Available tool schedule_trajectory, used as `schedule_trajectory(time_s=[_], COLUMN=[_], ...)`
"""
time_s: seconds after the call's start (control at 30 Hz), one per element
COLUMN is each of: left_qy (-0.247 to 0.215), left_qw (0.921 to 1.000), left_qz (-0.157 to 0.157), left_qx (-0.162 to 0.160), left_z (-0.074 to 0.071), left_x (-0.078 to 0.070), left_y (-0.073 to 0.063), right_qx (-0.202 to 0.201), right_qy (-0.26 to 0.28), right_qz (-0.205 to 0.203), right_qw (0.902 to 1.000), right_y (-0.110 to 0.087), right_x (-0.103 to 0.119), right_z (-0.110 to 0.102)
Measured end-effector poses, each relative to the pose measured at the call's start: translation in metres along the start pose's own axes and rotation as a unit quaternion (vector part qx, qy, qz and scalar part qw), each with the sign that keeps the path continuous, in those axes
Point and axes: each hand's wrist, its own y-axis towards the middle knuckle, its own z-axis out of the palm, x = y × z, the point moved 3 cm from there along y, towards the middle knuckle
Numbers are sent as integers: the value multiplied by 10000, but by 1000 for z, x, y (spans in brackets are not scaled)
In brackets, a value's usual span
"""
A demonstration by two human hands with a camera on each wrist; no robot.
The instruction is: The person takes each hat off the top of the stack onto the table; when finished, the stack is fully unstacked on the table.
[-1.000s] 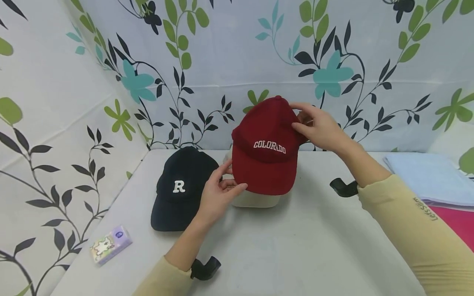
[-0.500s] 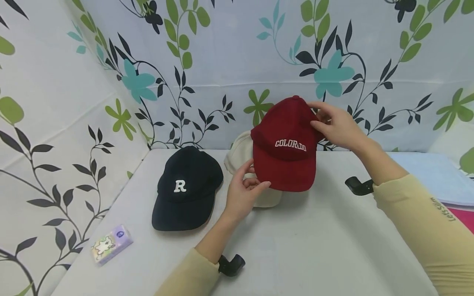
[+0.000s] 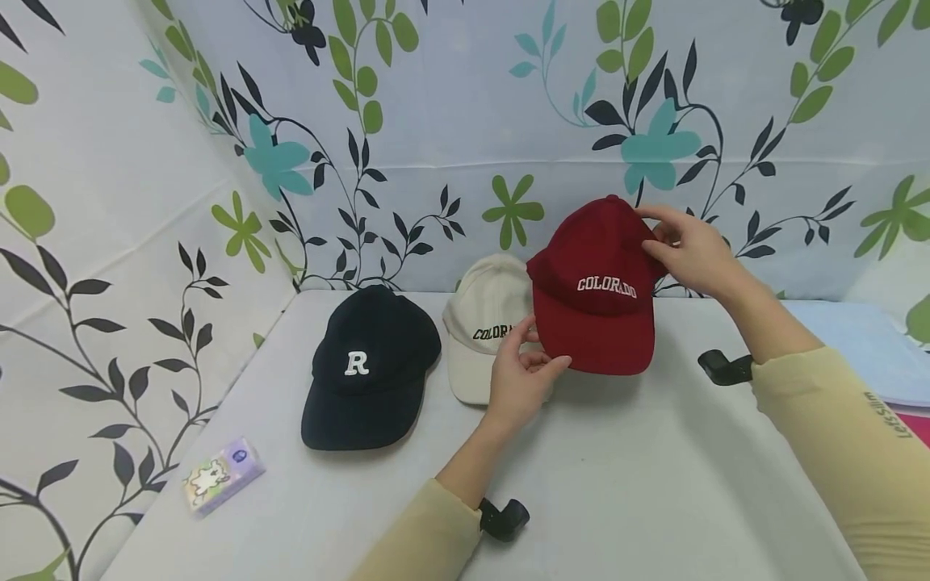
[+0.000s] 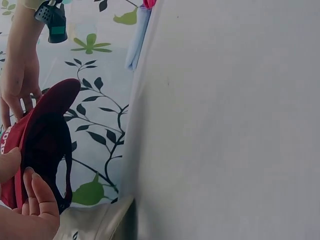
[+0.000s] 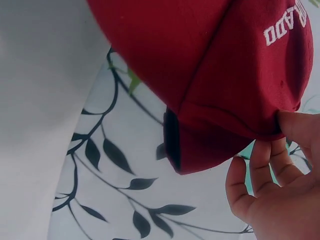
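Shifted rightward, the red fabric baseball cap (image 3: 597, 270), brim pinched by the left hand (image 3: 525, 375), crown edge by the right hand (image 3: 690, 252), hangs beside the cream fabric cap (image 3: 468, 367), seemingly mid-carry and next needing steady lowering.

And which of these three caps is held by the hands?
The red cap, held by the left hand and right hand; the black cap and cream cap rest on the table.

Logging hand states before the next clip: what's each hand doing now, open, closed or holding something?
Left hand: holding the red cap by its brim.
Right hand: holding the same cap by its crown.
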Motion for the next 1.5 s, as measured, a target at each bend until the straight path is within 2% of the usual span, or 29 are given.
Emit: schedule_trajectory(time_s=[0.23,0.47,0.73,0.93,1.23,1.5], left_qy=[6,295,550,821,1199,1532], left_qw=[9999,9990,9959,9898,9828,9757], left_qz=[78,65,-418,-940,-1280,-1506], left_qx=[-135,-339,-588,-688,-587,-435], left_z=[18,34,49,55,56,55], left_x=[10,18,25,29,35,42], left_y=[0,0,-2,-3,-3,-4], right_qx=[-9,19,59,146,59,248], right_qy=[102,143,101,140,335,117], right_qz=[85,266,457,623,679,720], right_qw=[9999,9995,9989,9979,9971,9970], right_y=[-3,-6,-7,-7,-10,-15], right_x=[-16,-28,-43,-56,-75,-84], right_z=[-2,-2,1,9,23,35])
